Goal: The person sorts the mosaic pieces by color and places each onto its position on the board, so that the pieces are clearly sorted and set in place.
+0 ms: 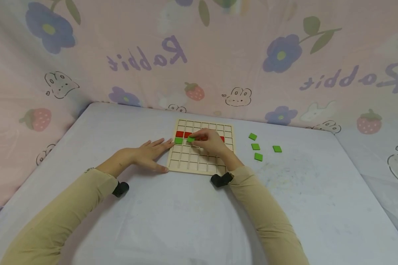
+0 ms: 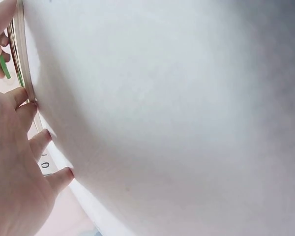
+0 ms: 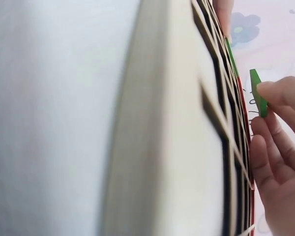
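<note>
A wooden grid board (image 1: 194,165) lies on the table, with a row of red tiles (image 1: 180,134) partly covered by my right hand. One green tile (image 1: 178,140) sits in the board just below the leftmost red one. My right hand (image 1: 212,142) pinches another green tile (image 3: 258,93) between thumb and fingers; the right wrist view shows it tilted and raised above the grid. My left hand (image 1: 149,154) lies spread beside the board, its fingertips touching the left edge. In the left wrist view, those fingers (image 2: 27,115) are against the board's side.
Several loose green tiles (image 1: 258,157) lie on the table (image 1: 185,217) to the right of the board. Behind the table hangs a pink patterned cloth (image 1: 215,66). A black wrist device (image 1: 221,180) is by my right sleeve, another (image 1: 121,189) by my left.
</note>
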Tool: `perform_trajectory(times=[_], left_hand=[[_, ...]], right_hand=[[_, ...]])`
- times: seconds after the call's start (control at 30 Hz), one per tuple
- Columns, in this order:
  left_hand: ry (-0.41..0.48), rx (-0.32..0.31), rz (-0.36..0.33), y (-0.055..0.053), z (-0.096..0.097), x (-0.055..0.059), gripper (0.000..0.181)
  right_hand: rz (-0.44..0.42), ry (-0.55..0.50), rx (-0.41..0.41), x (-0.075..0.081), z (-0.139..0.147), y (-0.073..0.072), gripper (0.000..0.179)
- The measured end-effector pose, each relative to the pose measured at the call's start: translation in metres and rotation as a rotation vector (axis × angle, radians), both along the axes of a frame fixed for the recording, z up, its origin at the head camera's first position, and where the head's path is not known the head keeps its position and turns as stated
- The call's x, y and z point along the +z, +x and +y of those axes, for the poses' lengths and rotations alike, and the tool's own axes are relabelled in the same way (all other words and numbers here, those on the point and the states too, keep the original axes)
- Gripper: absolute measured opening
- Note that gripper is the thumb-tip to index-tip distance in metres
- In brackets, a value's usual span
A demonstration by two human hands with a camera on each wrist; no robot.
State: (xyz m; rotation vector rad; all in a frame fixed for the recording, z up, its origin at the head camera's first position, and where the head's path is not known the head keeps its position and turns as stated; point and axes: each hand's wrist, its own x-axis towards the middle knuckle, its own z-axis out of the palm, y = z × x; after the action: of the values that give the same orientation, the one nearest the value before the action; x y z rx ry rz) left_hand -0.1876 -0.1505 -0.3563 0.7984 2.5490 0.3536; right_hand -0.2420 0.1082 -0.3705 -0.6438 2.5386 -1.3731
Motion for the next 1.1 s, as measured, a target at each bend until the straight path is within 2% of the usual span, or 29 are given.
perform_trajectory(times=[0.67, 0.9, 1.1], left_hand=[[-0.004, -0.006, -0.001, -0.001, 0.001, 0.001, 0.095], [0.011, -0.018, 0.002, 0.0, 0.0, 0.001, 0.095], [0.015, -0.016, 0.002, 0.0, -0.001, 0.001, 0.094]], right_hand=[[0.007, 0.094, 0.021, -0.001, -0.008, -0.002, 0.025], [0.031, 0.074, 0.03, -0.003, -0.01, -0.002, 0.026], [0.015, 0.054, 0.035, -0.004, -0.011, -0.003, 0.027]])
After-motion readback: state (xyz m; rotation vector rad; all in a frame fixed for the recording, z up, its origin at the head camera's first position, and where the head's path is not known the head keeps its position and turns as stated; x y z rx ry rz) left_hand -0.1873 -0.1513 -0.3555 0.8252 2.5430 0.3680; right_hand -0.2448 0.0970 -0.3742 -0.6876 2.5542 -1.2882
